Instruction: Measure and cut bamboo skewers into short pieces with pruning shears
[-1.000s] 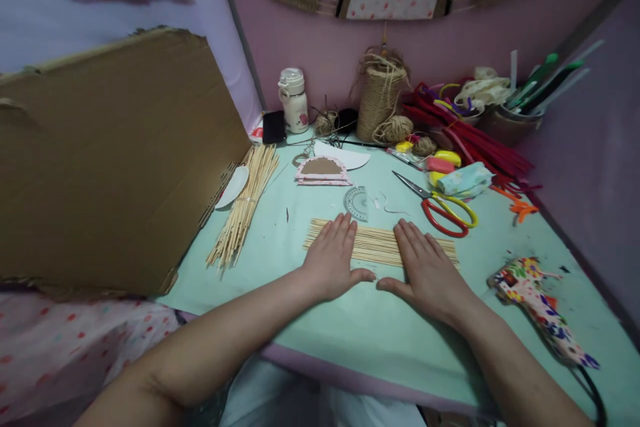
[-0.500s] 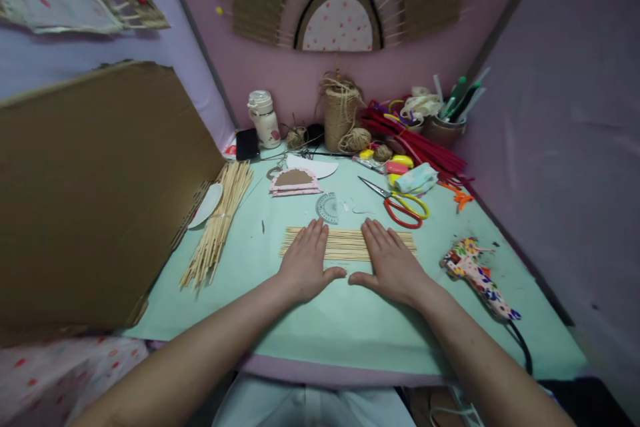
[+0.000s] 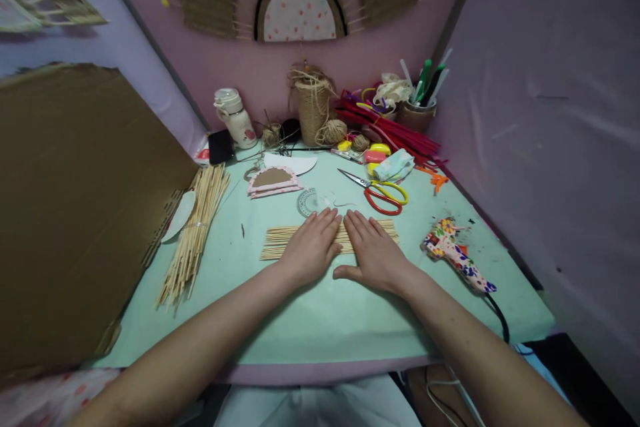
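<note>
A flat row of thin bamboo sticks (image 3: 274, 241) lies across the middle of the mint-green table (image 3: 320, 320). My left hand (image 3: 311, 245) rests palm down on the row, fingers stretched and close together. My right hand (image 3: 373, 250) lies flat on the same row just to the right, fingers stretched, thumb out to the left. The two hands sit side by side, almost touching, and hold nothing.
A loose bundle of sticks (image 3: 195, 230) lies left, beside a big cardboard sheet (image 3: 75, 200). Behind the hands: a protractor (image 3: 307, 201), a pink-edged half-round piece (image 3: 273, 181), scissors (image 3: 377, 192), twine spools (image 3: 313, 110), red pipe cleaners (image 3: 395, 133). A floral glue gun (image 3: 453, 252) lies right.
My hands have slid toward each other on the stick row, closing the gap between them. The camera has tilted up and shifted, showing more of the wall.
</note>
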`<state>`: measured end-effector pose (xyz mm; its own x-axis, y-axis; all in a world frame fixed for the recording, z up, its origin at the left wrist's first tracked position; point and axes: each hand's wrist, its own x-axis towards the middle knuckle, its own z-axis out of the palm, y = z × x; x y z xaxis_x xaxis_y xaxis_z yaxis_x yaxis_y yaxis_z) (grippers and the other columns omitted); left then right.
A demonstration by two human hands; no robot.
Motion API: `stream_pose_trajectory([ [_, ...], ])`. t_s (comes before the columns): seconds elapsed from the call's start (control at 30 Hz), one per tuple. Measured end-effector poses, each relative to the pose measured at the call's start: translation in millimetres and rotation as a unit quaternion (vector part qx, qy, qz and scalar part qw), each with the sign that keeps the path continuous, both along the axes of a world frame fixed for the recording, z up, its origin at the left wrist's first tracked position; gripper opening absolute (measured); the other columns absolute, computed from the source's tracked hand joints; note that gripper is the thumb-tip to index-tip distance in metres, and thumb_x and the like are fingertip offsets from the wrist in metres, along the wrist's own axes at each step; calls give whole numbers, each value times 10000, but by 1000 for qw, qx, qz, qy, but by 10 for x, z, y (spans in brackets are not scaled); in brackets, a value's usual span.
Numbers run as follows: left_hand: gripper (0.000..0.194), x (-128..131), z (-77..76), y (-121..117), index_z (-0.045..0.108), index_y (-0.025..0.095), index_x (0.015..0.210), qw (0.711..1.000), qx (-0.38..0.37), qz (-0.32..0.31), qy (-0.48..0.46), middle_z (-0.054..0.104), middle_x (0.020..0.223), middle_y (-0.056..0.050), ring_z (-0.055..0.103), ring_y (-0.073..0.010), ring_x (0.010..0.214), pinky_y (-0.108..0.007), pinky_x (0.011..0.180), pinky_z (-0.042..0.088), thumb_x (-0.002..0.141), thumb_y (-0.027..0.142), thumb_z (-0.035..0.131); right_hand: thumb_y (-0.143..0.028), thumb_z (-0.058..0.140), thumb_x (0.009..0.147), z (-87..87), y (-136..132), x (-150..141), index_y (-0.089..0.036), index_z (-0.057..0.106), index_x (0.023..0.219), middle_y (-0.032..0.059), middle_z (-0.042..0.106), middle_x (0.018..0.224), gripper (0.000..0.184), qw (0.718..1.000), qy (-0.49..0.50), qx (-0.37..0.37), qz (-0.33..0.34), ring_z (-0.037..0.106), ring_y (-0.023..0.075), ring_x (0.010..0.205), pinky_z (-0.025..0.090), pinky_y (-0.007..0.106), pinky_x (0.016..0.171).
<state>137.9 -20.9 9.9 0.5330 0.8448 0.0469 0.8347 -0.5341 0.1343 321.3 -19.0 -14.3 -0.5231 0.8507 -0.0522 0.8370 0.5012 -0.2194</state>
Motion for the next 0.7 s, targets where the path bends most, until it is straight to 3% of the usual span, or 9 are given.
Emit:
stream_pose_trajectory([
  [0.13,510,147,-74,-7,373,84,1426,999,-21,34,3,344,1527,-150,287,-243,1427,-420,1173,226,949,262,388,-794,369,773,-1,4,1,-14,220,1498,203,146,1578,1076,1000,5,-4,2,108,314,1470,137,493,1177],
  [0.23,466,81,-16,16,415,96,1387,997,-9,68,-33,443,1467,-156,374,-244,1378,-404,1127,303,956,273,385,-800,370,771,7,6,-5,-12,213,1500,201,144,1579,1085,1000,1,-12,-4,102,311,1471,128,490,1181],
  [0.33,389,-79,145,194,536,102,1222,975,9,214,-59,619,1214,-170,553,-280,1171,-400,973,438,948,357,428,-832,392,735,9,7,-5,-4,202,1500,209,143,1576,1143,1000,1,-15,-5,109,319,1469,130,493,1181],
  [0.4,434,-151,250,376,562,79,1127,956,-9,290,-40,620,1126,-196,570,-326,1108,-420,908,460,902,446,506,-848,403,717,5,6,-3,-15,194,1504,212,150,1574,1165,1000,5,-11,-4,119,323,1467,141,496,1177],
  [0.57,610,-53,328,758,477,53,1201,938,-71,339,-19,528,1242,-245,518,-351,1197,-391,950,421,791,460,672,-844,416,716,-7,-3,0,-35,168,1514,213,163,1573,1163,1000,3,-2,-4,120,311,1469,131,487,1182],
  [0.7,660,31,315,869,446,80,1220,921,-126,368,1,524,1278,-244,545,-333,1186,-353,915,439,723,379,761,-839,422,718,-6,-7,-1,-28,170,1512,209,169,1575,1162,1000,1,-5,-3,112,306,1471,125,483,1184],
])
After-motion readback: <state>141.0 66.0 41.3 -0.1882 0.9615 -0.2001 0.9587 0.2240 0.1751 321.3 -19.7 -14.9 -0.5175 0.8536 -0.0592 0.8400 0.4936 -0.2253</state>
